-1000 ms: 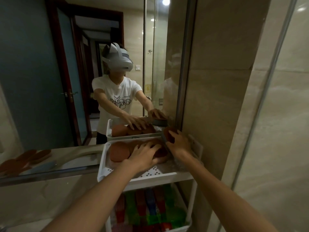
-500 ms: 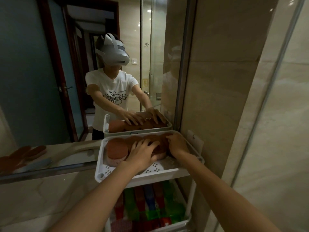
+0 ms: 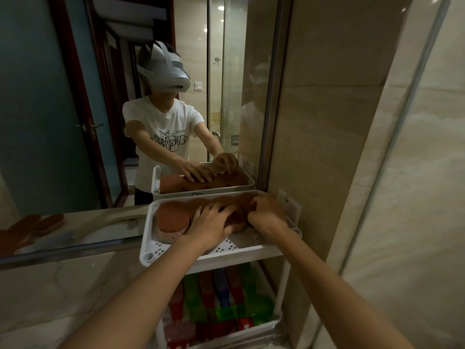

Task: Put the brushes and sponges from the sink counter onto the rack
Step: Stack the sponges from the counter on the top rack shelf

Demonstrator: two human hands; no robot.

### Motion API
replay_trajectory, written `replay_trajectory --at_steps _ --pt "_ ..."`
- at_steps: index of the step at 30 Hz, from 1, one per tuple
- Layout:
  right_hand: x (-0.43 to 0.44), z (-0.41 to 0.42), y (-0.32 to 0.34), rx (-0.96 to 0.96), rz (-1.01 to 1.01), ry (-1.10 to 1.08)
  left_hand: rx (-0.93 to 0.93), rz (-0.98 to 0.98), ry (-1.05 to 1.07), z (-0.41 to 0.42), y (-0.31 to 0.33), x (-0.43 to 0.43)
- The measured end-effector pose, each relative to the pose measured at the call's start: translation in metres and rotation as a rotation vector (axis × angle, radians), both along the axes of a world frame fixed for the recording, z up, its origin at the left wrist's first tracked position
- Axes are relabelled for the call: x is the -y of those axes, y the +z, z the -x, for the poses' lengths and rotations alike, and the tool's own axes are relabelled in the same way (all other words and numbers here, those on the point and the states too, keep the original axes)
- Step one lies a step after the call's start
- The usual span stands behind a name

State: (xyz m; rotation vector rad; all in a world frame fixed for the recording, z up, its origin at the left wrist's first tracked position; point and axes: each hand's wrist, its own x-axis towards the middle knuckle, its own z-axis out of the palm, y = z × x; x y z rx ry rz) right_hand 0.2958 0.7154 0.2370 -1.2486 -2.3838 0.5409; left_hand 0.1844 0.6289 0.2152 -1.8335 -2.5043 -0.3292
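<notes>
My left hand (image 3: 211,225) lay flat, fingers spread, on the sponges (image 3: 173,217) in the rack (image 3: 146,238) top tray; my right hand (image 3: 266,212) curled round the far-right ones. They seemed soft and light (squashy), best pinched at the sides.

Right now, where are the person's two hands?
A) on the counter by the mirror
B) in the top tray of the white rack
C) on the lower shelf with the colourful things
B: the left hand and the right hand both lie on the brown sponges inside the top tray.
</notes>
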Motion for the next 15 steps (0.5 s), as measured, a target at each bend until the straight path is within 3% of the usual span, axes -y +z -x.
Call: replay_trajectory --at_steps 9,12,15 --pt "-0.011 0.004 -0.012 0.056 -0.038 0.038 0.021 -0.005 0.013 0.002 -0.003 -0.003" --pt "-0.004 0.002 -0.009 -0.029 -0.056 0.069 0.06 0.02 0.001 0.001 0.001 0.0" --pt "0.012 -0.002 -0.004 -0.212 -0.09 0.128 0.248 -0.085 0.039 -0.004 0.01 0.01"
